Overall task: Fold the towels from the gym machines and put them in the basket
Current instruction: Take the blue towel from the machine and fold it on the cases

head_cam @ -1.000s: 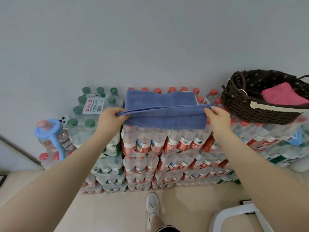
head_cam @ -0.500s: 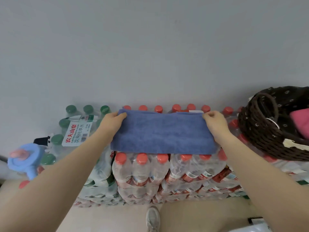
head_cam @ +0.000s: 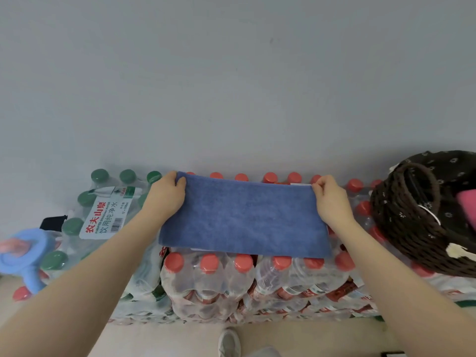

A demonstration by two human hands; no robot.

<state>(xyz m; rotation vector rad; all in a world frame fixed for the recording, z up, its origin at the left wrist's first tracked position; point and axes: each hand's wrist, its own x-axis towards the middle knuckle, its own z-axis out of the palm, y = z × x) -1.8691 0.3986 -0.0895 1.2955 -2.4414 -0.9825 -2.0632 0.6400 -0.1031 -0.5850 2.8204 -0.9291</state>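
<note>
A blue towel (head_cam: 244, 217), folded into a long strip, lies flat on top of stacked packs of red-capped water bottles (head_cam: 242, 276). My left hand (head_cam: 166, 194) pinches its far left corner and my right hand (head_cam: 331, 199) pinches its far right corner, both at the edge nearest the wall. At the right stands a dark brown wicker basket (head_cam: 412, 220) with a pink towel (head_cam: 468, 204) partly visible inside.
Green-capped bottle packs (head_cam: 103, 215) sit left of the towel, with a light blue handled object (head_cam: 28, 253) at the far left. A grey wall (head_cam: 231, 86) rises directly behind the stacks. My shoe (head_cam: 229, 343) shows on the beige floor below.
Both hands carried the towel's near edge up and over to the far edge, folding it in half. The towel now lies flat, and the view has moved closer.
</note>
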